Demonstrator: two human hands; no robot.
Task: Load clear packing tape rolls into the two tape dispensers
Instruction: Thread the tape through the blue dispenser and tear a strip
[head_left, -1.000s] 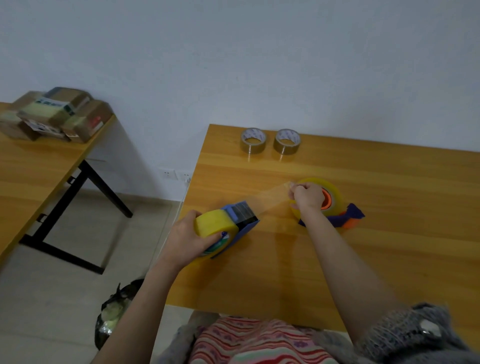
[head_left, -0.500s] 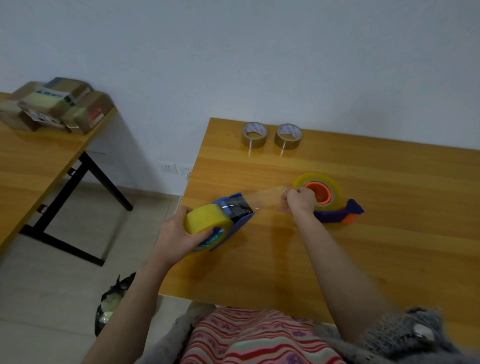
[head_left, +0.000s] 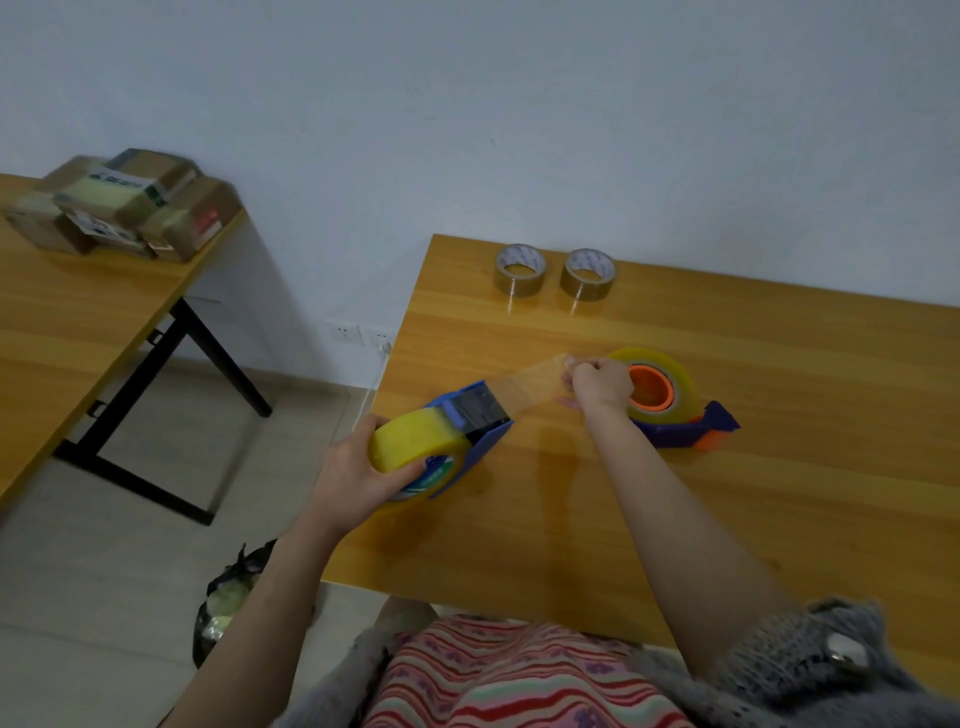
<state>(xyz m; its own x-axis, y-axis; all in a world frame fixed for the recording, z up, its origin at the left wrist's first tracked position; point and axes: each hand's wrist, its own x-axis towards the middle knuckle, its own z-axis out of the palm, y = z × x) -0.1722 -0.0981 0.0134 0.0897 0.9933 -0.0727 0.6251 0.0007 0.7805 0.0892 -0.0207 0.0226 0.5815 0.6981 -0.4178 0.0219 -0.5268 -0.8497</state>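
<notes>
Two hands are busy: your left hand (head_left: 353, 470) grips the yellow-tinted tape roll (head_left: 415, 441) seated in the blue dispenser (head_left: 480, 415) by the left edge of the table (head_left: 519, 545), much as half a second ago. Your right hand (head_left: 597, 387) pinches the end of the clear tape strip (head_left: 535, 384) drawn from the dispenser's mouth. Since then that hand sits slightly higher, now covering part of the orange hub (head_left: 652, 387) of the second dispenser (head_left: 675, 431), while the strip looks about as long.
</notes>
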